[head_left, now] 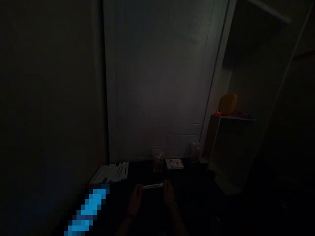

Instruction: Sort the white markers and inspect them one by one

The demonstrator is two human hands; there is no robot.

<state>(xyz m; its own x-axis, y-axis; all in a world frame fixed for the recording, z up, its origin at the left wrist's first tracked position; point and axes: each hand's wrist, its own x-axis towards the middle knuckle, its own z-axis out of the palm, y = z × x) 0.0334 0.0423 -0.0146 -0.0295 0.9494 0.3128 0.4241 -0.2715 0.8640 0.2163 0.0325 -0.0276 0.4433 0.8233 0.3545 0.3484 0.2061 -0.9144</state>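
Observation:
The room is very dark. My left hand [135, 198] and my right hand [168, 191] reach forward low in the view, each pinching one end of a slim white marker-like stick [153, 186] held level between them. A wristband shows on my right wrist. Just beyond and to the left lies a row of several similar white sticks [112, 172] side by side on the dark floor.
A pale closed door [159, 82] stands straight ahead. At its foot sit a clear container [157, 162], a flat printed pack [175, 163] and a small box [195, 151]. A white shelf unit [227, 147] with an orange object on top stands at the right. A bright blue pixelated patch [87, 209] lies at lower left.

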